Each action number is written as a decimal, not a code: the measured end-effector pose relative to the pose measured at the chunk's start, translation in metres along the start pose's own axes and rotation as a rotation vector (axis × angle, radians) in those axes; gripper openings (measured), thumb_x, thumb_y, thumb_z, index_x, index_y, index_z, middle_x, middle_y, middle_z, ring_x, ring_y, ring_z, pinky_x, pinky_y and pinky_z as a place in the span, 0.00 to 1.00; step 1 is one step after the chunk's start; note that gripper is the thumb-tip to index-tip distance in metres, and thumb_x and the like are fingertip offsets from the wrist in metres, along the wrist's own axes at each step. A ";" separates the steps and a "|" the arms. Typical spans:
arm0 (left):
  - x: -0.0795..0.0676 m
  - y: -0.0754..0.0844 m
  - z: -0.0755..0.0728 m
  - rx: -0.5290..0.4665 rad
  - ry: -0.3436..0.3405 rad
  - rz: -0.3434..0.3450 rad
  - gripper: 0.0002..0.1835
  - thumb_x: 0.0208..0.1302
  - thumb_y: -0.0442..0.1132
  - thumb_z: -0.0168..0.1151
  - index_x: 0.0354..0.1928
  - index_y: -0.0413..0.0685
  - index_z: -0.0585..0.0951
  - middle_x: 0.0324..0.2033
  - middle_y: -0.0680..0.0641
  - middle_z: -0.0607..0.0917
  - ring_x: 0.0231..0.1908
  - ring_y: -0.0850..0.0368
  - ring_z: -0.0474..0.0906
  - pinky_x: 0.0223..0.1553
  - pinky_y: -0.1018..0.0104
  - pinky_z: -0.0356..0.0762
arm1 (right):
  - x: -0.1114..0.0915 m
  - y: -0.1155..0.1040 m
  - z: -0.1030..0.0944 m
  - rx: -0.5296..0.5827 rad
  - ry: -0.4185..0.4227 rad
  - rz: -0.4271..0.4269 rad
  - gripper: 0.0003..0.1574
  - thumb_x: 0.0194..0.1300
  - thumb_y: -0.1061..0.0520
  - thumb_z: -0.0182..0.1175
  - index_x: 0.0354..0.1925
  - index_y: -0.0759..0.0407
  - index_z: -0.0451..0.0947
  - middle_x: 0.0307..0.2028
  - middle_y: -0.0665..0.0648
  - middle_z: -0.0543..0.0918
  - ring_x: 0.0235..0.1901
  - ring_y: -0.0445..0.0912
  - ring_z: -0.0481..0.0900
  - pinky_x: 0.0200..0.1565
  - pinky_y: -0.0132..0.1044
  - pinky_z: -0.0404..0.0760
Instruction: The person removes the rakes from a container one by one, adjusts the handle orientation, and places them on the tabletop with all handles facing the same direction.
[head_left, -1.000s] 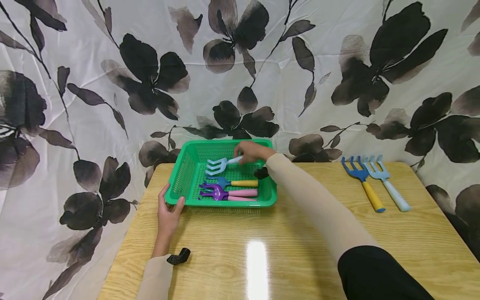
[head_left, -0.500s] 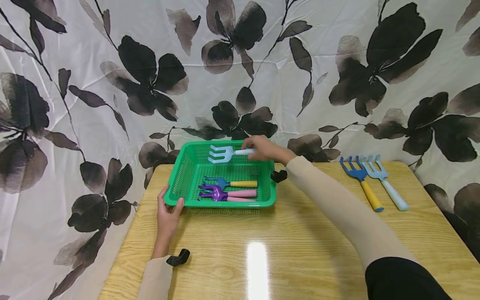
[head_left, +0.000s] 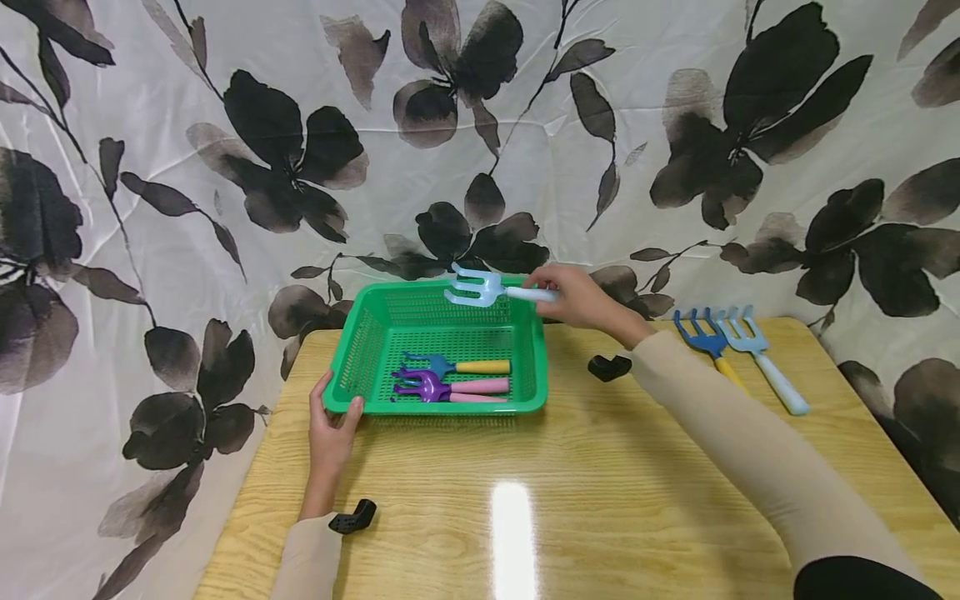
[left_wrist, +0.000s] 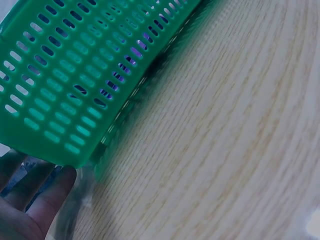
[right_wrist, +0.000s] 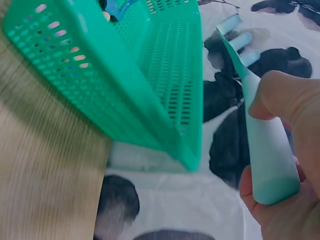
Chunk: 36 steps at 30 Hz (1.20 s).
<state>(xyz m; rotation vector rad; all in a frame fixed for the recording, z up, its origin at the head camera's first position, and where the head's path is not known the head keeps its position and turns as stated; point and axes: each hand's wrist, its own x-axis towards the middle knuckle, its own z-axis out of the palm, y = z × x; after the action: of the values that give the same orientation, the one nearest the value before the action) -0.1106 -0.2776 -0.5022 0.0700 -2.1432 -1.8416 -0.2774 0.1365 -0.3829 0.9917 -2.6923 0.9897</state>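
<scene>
My right hand (head_left: 573, 298) grips the handle of a light blue hand rake (head_left: 480, 289), raised above the back right rim of a green plastic basket (head_left: 435, 407). In the right wrist view, thumb and fingers wrap round the rake's pale handle (right_wrist: 272, 155), its tines pointing away. My left hand (head_left: 332, 442) holds the basket's front left corner, thumb at the front and fingers along the side. Inside the basket lie a blue hand rake with a yellow handle (head_left: 483, 367) and purple hand tools with pink handles (head_left: 480, 386).
Two more hand rakes lie at the right of the wooden table (head_left: 600, 500): a blue one (head_left: 705, 340) with a yellow handle, partly behind my right sleeve, and a light blue one (head_left: 780, 383). A floral cloth (head_left: 585, 167) hangs behind the table.
My right hand has lifted the light blue hand rake from inside the basket and carried it up and to the right, over the rim. The left hand stays at the basket corner.
</scene>
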 end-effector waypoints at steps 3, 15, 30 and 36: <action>-0.001 0.000 0.001 -0.007 -0.004 -0.009 0.38 0.69 0.36 0.60 0.76 0.51 0.54 0.66 0.38 0.68 0.62 0.43 0.68 0.50 0.77 0.72 | -0.018 0.002 -0.011 0.002 0.063 0.034 0.17 0.58 0.65 0.63 0.47 0.56 0.82 0.36 0.55 0.79 0.33 0.50 0.71 0.36 0.45 0.70; -0.003 0.000 0.001 0.014 -0.016 -0.033 0.38 0.69 0.39 0.60 0.76 0.53 0.54 0.66 0.41 0.67 0.63 0.46 0.68 0.52 0.75 0.71 | -0.094 0.024 -0.051 -0.033 0.219 0.177 0.18 0.60 0.65 0.61 0.49 0.55 0.82 0.43 0.56 0.79 0.34 0.49 0.70 0.37 0.46 0.67; -0.002 0.003 0.001 -0.001 -0.014 -0.012 0.38 0.70 0.38 0.59 0.76 0.52 0.53 0.68 0.40 0.64 0.65 0.42 0.65 0.54 0.75 0.69 | -0.158 0.059 -0.047 -0.047 0.352 0.363 0.20 0.61 0.62 0.64 0.53 0.57 0.80 0.42 0.59 0.79 0.38 0.49 0.73 0.36 0.34 0.68; -0.002 0.003 0.001 -0.017 -0.014 -0.006 0.37 0.70 0.37 0.58 0.76 0.52 0.53 0.68 0.38 0.64 0.64 0.40 0.66 0.51 0.77 0.71 | -0.185 0.068 -0.038 -0.030 0.379 0.451 0.21 0.64 0.58 0.63 0.55 0.58 0.79 0.41 0.60 0.78 0.38 0.48 0.71 0.34 0.32 0.67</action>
<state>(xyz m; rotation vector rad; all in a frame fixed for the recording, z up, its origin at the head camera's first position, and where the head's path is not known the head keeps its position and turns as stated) -0.1089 -0.2755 -0.4994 0.0596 -2.1388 -1.8682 -0.1787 0.2995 -0.4470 0.1538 -2.6303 1.0670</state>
